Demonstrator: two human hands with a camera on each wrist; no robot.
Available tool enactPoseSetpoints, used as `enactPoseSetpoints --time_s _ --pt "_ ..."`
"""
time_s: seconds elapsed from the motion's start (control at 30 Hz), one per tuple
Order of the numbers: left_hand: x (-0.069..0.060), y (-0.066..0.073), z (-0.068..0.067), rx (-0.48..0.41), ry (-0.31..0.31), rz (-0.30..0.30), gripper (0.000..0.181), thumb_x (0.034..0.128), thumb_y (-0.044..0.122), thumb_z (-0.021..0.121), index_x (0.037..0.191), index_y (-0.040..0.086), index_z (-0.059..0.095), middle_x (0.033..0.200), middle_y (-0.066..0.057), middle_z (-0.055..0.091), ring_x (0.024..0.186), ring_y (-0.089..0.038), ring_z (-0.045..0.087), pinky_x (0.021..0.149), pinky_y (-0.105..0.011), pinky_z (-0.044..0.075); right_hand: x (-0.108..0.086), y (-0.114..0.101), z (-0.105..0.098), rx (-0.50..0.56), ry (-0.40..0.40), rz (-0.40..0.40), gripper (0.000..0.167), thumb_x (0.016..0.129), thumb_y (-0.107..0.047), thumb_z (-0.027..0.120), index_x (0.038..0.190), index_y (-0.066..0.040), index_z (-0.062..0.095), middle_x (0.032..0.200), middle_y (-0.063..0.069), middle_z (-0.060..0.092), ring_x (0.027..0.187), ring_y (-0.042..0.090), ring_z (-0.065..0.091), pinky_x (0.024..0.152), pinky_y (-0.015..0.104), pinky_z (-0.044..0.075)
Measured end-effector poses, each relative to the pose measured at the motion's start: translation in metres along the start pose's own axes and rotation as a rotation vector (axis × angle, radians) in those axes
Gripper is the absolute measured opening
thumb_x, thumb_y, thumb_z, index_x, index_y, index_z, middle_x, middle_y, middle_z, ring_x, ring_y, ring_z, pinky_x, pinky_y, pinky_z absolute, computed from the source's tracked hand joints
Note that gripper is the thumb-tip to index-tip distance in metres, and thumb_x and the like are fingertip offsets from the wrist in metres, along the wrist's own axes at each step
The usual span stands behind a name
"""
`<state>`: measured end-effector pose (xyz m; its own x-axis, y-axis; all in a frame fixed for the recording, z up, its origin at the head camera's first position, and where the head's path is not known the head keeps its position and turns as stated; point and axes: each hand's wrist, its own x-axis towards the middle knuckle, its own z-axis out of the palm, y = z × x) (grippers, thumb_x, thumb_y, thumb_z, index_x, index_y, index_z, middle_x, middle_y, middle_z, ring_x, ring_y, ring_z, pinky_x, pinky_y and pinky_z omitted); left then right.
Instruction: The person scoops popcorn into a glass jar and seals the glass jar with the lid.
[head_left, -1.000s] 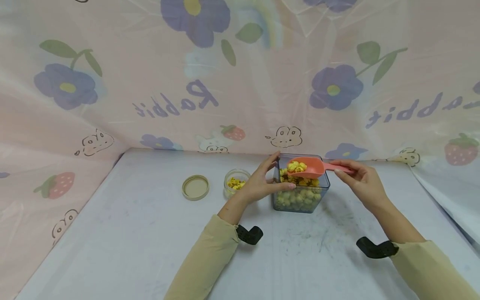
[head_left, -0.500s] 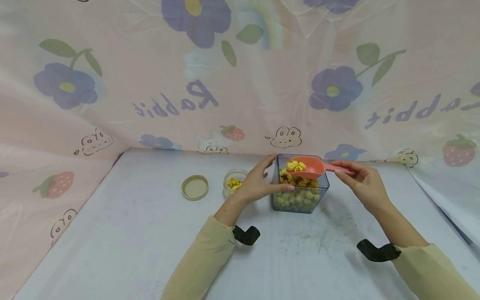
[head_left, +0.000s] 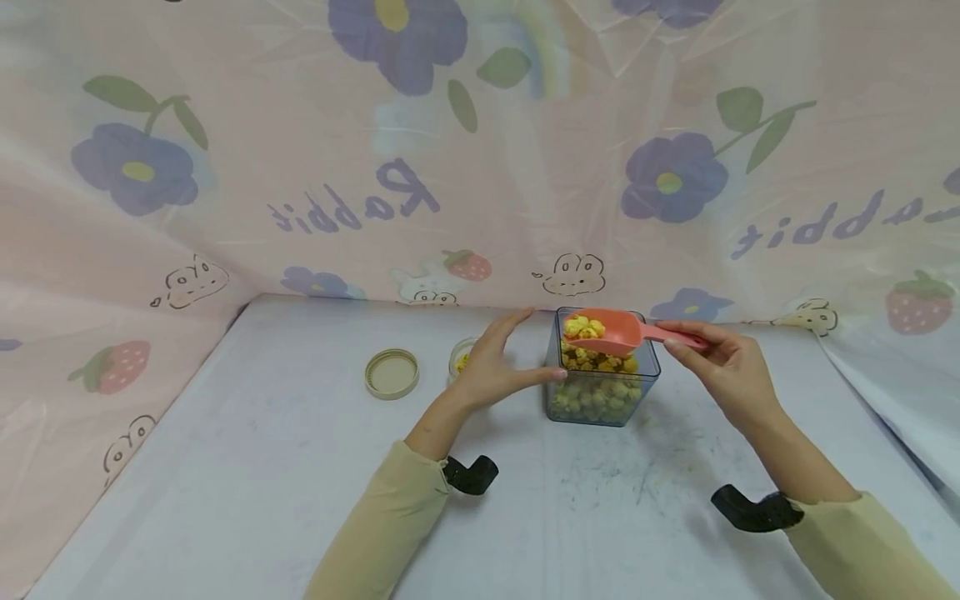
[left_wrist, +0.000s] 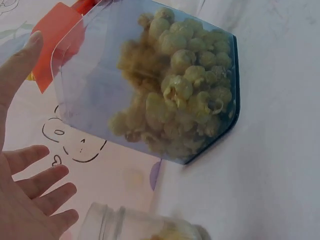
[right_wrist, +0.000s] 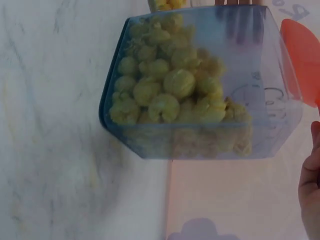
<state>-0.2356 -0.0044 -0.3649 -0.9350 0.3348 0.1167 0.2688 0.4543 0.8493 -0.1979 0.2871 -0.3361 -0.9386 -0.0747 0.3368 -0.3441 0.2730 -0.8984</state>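
Observation:
My right hand point(head_left: 723, 371) holds the handle of a coral-red scoop point(head_left: 618, 331) level over a clear bluish square container point(head_left: 600, 400). Pieces of yellow popcorn point(head_left: 583, 327) lie in the scoop's bowl. More popcorn point(right_wrist: 180, 82) fills the lower part of the container, as the right wrist view shows. My left hand point(head_left: 491, 367) is spread out at the container's left side, its thumb by the rim. In the left wrist view its fingers point(left_wrist: 50, 185) stand apart from the container wall. Behind that hand, a small glass jar point(left_wrist: 120, 222) with some popcorn is partly hidden.
A round pale gold lid point(head_left: 392, 374) lies on the white table point(head_left: 262, 467), left of the jar. Close behind the container hangs a printed pink curtain point(head_left: 495, 183). Dark smudges mark the table in front of the container.
My left hand has let go of the container and moved left, now covering more of the jar. The scoop with its popcorn has shifted slightly left and up.

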Motion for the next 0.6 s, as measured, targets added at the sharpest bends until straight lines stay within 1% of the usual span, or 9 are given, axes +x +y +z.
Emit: enactPoseSetpoints --time_s 0.1,0.27,0.4,0.6 --pt "-0.003 -0.002 -0.003 0.013 0.011 0.003 0.096 0.0711 0.050 0.081 0.150 0.031 0.030 0.155 0.001 0.029 0.142 -0.023 0.029 0.113 -0.051 0.031 -0.001 -0.003 0.003 0.020 0.008 -0.002 0.027 0.090 0.000 0.063 0.117 -0.003 0.068 0.102 -0.015 0.069 0.086 -0.002 0.061 0.076 0.008 0.051" --pt "-0.006 -0.006 -0.007 0.035 0.038 0.017 0.092 0.0730 0.046 0.081 0.149 0.024 0.034 0.151 -0.002 0.035 0.140 -0.025 0.033 0.113 -0.051 0.030 -0.003 -0.009 0.011 0.002 0.023 -0.009 0.029 0.090 0.000 0.064 0.119 -0.001 0.067 0.106 -0.016 0.068 0.088 -0.002 0.060 0.077 0.008 0.051" --pt "-0.008 -0.010 -0.010 0.051 0.062 0.027 0.088 0.0729 0.046 0.081 0.146 0.021 0.039 0.148 -0.003 0.039 0.138 -0.025 0.035 0.112 -0.051 0.031 -0.004 -0.013 0.016 -0.040 0.033 -0.015 0.029 0.090 -0.003 0.064 0.119 0.001 0.066 0.105 -0.016 0.067 0.083 0.000 0.060 0.075 0.008 0.051" --pt "-0.011 -0.019 -0.015 0.065 0.080 0.041 0.085 0.0734 0.043 0.081 0.144 0.019 0.041 0.147 -0.004 0.040 0.136 -0.026 0.037 0.110 -0.052 0.033 -0.007 -0.020 0.025 -0.056 0.042 -0.023 0.029 0.090 -0.004 0.065 0.118 0.003 0.066 0.103 -0.016 0.067 0.080 0.001 0.059 0.070 0.009 0.052"
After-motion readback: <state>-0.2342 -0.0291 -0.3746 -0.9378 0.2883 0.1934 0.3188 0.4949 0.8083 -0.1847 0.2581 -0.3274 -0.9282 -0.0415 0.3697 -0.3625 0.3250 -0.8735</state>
